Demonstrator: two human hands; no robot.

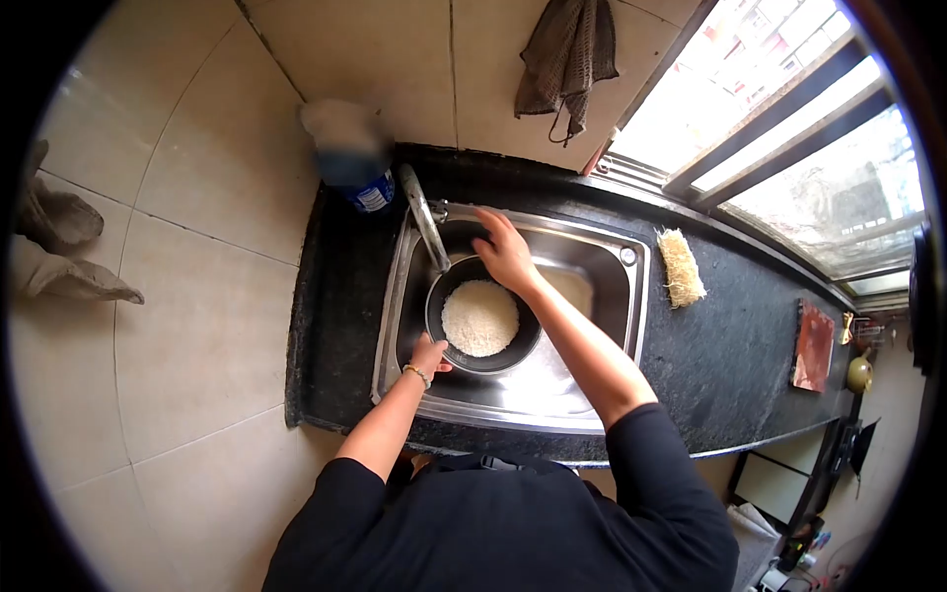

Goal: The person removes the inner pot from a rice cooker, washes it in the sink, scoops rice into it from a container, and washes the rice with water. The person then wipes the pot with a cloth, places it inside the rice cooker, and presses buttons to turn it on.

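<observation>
A round, dark pot [436, 314] sits in the stainless steel sink [552, 400], with white rice [480, 318] covering its bottom. My left hand [428, 357] grips the pot's near-left rim, and a beaded bracelet circles that wrist. Above the pot's far edge, my right hand [504, 249] is open with its fingers stretched towards the base of the faucet [424, 219]. Whether those fingertips touch the faucet's lever is hard to see. The faucet's spout ends right by the pot's far-left rim, and no running water is visible.
On the black countertop [730, 370] to the right lie a pale fibrous scrubber [681, 268] and a reddish board [814, 345]. A blue container [360, 183] stands in the back-left corner. A mesh cloth [569, 64] hangs on the tiled wall beside a barred window [789, 128].
</observation>
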